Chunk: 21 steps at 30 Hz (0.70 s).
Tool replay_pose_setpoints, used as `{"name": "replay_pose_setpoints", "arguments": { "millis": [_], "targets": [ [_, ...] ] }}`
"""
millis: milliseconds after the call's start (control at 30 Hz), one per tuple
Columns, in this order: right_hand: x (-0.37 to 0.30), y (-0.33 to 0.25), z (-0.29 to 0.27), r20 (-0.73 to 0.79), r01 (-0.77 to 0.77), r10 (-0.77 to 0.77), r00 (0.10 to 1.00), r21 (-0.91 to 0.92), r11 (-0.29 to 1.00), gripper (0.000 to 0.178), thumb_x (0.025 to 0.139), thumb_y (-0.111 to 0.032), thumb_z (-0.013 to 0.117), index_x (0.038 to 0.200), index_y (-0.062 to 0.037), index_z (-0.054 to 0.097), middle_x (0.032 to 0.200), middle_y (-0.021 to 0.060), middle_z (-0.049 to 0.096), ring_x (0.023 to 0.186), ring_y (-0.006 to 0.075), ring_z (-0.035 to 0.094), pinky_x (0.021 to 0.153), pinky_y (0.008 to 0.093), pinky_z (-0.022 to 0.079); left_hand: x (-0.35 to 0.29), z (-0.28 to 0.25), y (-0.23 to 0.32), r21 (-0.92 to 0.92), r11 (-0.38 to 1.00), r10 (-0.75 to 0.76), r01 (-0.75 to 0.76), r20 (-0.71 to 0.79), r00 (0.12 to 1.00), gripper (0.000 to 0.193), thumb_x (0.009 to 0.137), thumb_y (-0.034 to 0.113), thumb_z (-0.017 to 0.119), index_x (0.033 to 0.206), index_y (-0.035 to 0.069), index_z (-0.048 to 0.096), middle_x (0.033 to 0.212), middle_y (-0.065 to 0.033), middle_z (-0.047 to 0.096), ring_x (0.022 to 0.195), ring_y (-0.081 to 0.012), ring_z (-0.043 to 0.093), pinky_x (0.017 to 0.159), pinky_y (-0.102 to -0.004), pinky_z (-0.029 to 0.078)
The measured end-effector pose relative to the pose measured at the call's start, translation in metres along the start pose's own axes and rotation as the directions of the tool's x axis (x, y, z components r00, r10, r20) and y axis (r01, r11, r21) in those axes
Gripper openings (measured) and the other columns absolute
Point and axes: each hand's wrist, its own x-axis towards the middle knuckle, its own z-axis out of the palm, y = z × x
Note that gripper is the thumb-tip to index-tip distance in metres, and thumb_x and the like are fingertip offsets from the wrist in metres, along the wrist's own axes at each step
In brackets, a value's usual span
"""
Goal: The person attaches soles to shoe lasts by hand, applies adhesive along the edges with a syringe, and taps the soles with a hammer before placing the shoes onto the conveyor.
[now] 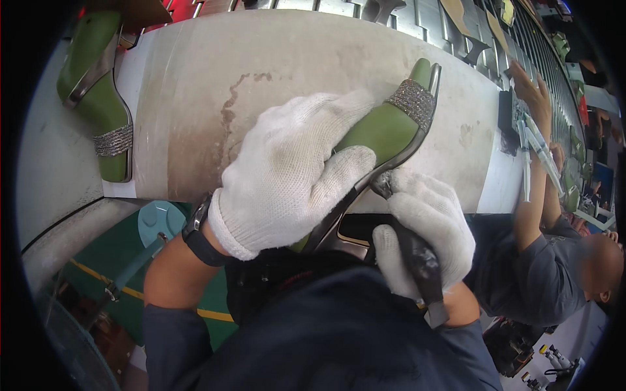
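Note:
A high-heeled sandal on a green shoe last (386, 133), with a glittery strap (413, 104) across its front, lies tilted over the near edge of the worktable. My left hand (293, 166), in a white knit glove, is wrapped round the last. My gloved right hand (433, 225) grips a dark hand tool (420, 260). The tool's rounded end touches or nearly touches the sole edge below the strap; its flat metal end points toward me. Part of the heel is hidden behind my left hand and dark clothing.
A second green last with a glittery strap (112, 140) stands at the far left. The pale worktable (195, 85) has brown stains. Beyond it, a slatted metal conveyor (417, 23) carries loose shoe parts. To the right, a co-worker's arm (531, 143) reaches near transparent strips. A blue-green stool (160, 221) stands below.

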Motion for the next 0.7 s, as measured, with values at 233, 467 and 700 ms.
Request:
{"name": "replay_pose_setpoints", "arguments": {
  "millis": [233, 467, 700],
  "targets": [
    [-0.007, 0.001, -0.005, 0.19, -0.155, 0.13, 0.973, 0.124, 0.98, 0.039, 0.081, 0.004, 0.085, 0.118, 0.0027, 0.074, 0.115, 0.0226, 0.079, 0.107, 0.0384, 0.079, 0.097, 0.0446, 0.062, 0.002, 0.002, -0.001, -0.031, 0.999, 0.03, -0.031, -0.026, 0.999, 0.049, 0.102, 0.015, 0.072, 0.144, -0.009, 0.064, 0.132, -0.0279, 0.072, 0.12, -0.0447, 0.071, 0.106, -0.0484, 0.055],
    [-0.005, -0.002, 0.003, 0.127, -0.203, 0.165, 0.978, 0.4, 0.894, 0.034, 0.083, 0.005, 0.084, 0.115, 0.0002, 0.075, 0.114, 0.02, 0.079, 0.107, 0.0374, 0.08, 0.096, 0.0443, 0.063, 0.001, 0.004, -0.003, 0.009, 0.999, 0.043, -0.042, -0.035, 0.998, 0.049, 0.102, 0.013, 0.07, 0.145, -0.008, 0.063, 0.13, -0.0273, 0.073, 0.119, -0.0445, 0.071, 0.106, -0.0478, 0.054],
    [-0.015, 0.024, 0.007, 0.049, -0.04, 0.02, 0.999, 0.466, 0.884, 0.041, 0.085, 0.003, 0.086, 0.124, -0.0006, 0.074, 0.116, 0.0168, 0.08, 0.113, 0.0318, 0.079, 0.099, 0.0421, 0.062, 0.008, 0.0, 0.005, -0.041, 0.998, -0.04, 0.042, 0.051, 0.998, 0.05, 0.103, 0.013, 0.067, 0.147, -0.009, 0.061, 0.133, -0.0274, 0.071, 0.121, -0.039, 0.072, 0.109, -0.0454, 0.054]
  ]
}}
